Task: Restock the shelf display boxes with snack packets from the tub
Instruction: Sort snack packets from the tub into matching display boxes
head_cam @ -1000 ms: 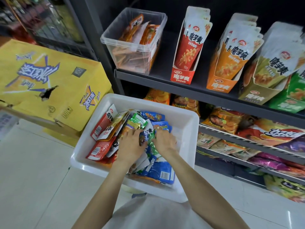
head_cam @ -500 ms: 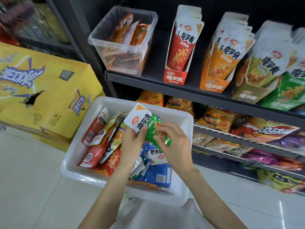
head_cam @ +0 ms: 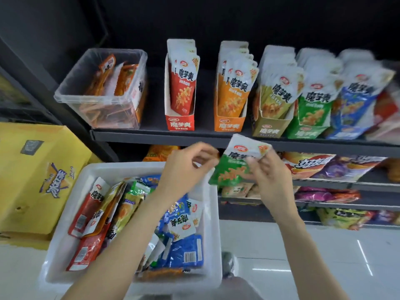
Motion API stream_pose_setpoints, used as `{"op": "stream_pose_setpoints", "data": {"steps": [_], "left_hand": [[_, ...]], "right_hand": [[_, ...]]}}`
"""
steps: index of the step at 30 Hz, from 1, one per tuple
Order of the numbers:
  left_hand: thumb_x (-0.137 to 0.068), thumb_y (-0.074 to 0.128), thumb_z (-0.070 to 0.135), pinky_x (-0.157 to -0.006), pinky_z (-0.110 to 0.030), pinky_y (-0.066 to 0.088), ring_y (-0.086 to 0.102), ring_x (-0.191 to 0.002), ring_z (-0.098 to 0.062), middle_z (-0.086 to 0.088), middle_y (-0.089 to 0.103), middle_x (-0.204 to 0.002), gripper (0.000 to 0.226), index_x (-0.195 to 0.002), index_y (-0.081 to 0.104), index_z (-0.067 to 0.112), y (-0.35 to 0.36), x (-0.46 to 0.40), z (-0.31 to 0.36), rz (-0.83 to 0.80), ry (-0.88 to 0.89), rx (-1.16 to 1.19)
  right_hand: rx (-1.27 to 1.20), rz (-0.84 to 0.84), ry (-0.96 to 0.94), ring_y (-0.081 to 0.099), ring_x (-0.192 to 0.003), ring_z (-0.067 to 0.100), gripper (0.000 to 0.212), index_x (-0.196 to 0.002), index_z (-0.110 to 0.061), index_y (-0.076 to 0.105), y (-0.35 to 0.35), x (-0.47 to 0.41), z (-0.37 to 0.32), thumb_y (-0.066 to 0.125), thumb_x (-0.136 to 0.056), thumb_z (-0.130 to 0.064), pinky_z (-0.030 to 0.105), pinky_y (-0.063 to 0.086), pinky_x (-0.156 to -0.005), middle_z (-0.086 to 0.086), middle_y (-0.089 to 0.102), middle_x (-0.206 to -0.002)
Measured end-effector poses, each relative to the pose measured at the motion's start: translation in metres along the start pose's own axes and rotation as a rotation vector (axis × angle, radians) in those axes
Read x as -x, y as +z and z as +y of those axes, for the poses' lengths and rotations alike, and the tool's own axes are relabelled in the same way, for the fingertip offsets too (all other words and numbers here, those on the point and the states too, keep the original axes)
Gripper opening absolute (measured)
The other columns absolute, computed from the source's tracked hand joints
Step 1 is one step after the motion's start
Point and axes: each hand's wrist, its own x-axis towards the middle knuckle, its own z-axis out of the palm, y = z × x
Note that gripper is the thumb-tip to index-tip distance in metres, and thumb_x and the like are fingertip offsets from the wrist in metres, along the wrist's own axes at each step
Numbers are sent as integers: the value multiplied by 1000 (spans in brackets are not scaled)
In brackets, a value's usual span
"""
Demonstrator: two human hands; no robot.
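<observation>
My right hand [head_cam: 268, 176] grips a green and white snack packet [head_cam: 233, 167] in the air, just under the upper shelf's front edge. My left hand [head_cam: 186, 167] hovers next to the packet's left side with its fingers loosely curled, and holds nothing that I can see. Below my hands stands the white tub [head_cam: 71, 213], filled with several red, gold, green and blue packets. On the upper shelf stand the display boxes: red [head_cam: 179, 124], orange [head_cam: 229, 125], tan [head_cam: 268, 131], green [head_cam: 303, 132] and blue [head_cam: 344, 133].
A clear plastic bin [head_cam: 99, 98] of orange packets stands at the left end of the upper shelf [head_cam: 151, 136]. Yellow cartons [head_cam: 32, 174] sit to the left of the tub. Lower shelves hold larger snack bags [head_cam: 313, 165]. White tiled floor [head_cam: 324, 256] lies to the right.
Both hands rose out of the tub with the green packet. The packet has passed to my right hand and moved up and right, toward the shelf. My view has tilted up.
</observation>
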Motion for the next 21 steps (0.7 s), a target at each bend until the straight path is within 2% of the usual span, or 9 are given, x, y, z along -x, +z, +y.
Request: {"op": "stream_pose_setpoints", "data": {"steps": [2, 4, 7, 9, 12, 13, 15, 17, 21], "left_hand": [[-85, 70, 23, -73, -16, 51, 65, -81, 2, 20, 69, -85, 16, -101, 68, 23, 12, -21, 13, 26, 105, -4], [-87, 67, 26, -76, -24, 53, 65, -84, 1, 19, 70, -88, 16, -102, 68, 24, 28, -40, 26, 36, 195, -21], [-87, 63, 22, -78, -31, 54, 64, -89, -4, 12, 70, -94, 14, -99, 70, 20, 62, -67, 41, 95, 390, -95], [-85, 62, 21, -81, -35, 51, 63, -93, -13, 7, 71, -96, 16, -99, 70, 19, 88, -86, 48, 120, 484, -196], [-84, 62, 23, -87, -39, 44, 57, -104, -21, 4, 69, -107, 23, -105, 69, 18, 121, -110, 53, 124, 580, -417], [-84, 62, 24, -89, -39, 40, 55, -108, -24, 3, 67, -111, 27, -109, 68, 18, 130, -116, 54, 123, 608, -493], [-84, 62, 25, -94, -38, 33, 51, -113, -25, 2, 64, -117, 33, -116, 65, 17, 144, -124, 54, 104, 650, -628], [-83, 64, 26, -96, -37, 29, 50, -114, -25, 2, 63, -118, 36, -118, 63, 17, 153, -127, 53, 100, 679, -701], [-80, 66, 22, -97, -38, 29, 45, -114, -24, 1, 63, -118, 35, -115, 66, 16, 159, -127, 47, 114, 695, -707]], "right_hand": [[-52, 242, -60, 67, -98, 7, 21, -115, -25, 53, -32, -9, -1, 54, -96, -16, 26, 57, -74, -15, 66, -108], [-81, 448, -172, 65, -101, 9, 23, -117, -26, 51, -65, -22, -4, 52, -98, -13, 30, 58, -78, -14, 64, -110], [-65, 609, -327, 62, -107, 12, 23, -121, -21, 46, -113, -50, -7, 49, -99, -15, 38, 53, -90, -1, 63, -114], [-33, 618, -376, 61, -102, 4, 21, -121, -17, 41, -135, -72, -8, 46, -100, -14, 30, 52, -88, -3, 60, -110], [151, 577, -331, 55, -72, -11, 11, -110, -14, 40, -149, -105, -5, 46, -100, -16, 9, 43, -68, -14, 54, -83], [222, 546, -299, 53, -66, -11, 12, -109, -12, 41, -151, -114, -2, 46, -100, -17, 8, 41, -61, -15, 52, -77], [329, 432, -224, 54, -64, -2, 14, -109, -7, 46, -149, -131, 5, 48, -99, -17, 18, 43, -58, -9, 55, -75], [469, 340, -151, 52, -68, 15, 19, -104, -2, 52, -145, -144, 16, 52, -97, -20, 25, 35, -57, 2, 58, -79], [639, 382, -78, 49, -82, 25, 24, -92, 1, 58, -139, -157, 37, 62, -91, -23, 26, 17, -61, 18, 59, -91]]}}
